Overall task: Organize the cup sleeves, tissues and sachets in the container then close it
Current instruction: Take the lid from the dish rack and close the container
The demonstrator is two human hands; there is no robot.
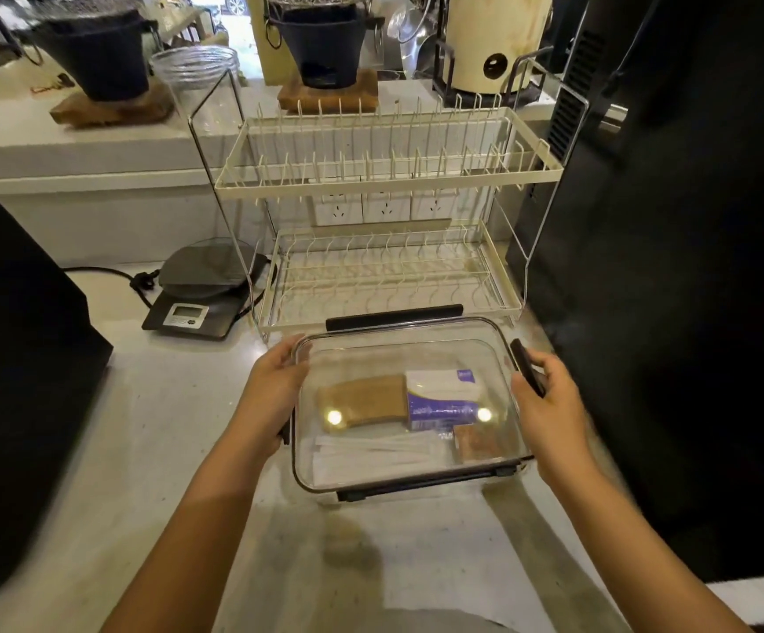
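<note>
On the bench, before a dish rack: closing a packed container.
Sleeves, tissues, sachets inside; left hand steadying, right hand fingers pinching a clasp. Best pressed evenly.

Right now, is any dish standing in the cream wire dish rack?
No, both tiers of the cream wire dish rack hold nothing.

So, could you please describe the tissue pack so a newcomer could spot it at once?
In front of the dish rack sits a clear lidded container between two hands. Inside, right of the brown cup sleeves, lies the tissue pack, the only purple-and-white item.
</note>
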